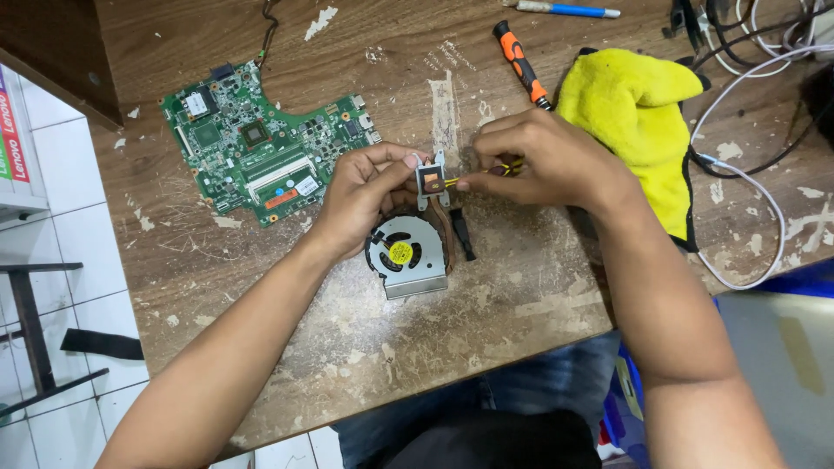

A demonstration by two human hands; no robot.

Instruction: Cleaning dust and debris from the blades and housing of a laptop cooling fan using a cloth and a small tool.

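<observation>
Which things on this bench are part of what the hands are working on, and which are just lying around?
In use: left hand, right hand, heatsink plate, small brush, cooling fan.

Lying about: green circuit board, orange screwdriver, yellow cloth, blue pen, white cable.

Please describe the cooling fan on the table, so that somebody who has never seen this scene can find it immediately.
On the worn wooden table, look right of the green circuit board, just under the left hand and right hand. There lies the cooling fan: a flat silver metal casing around a round black fan. Its yellow centre sticker sets it apart.
</observation>
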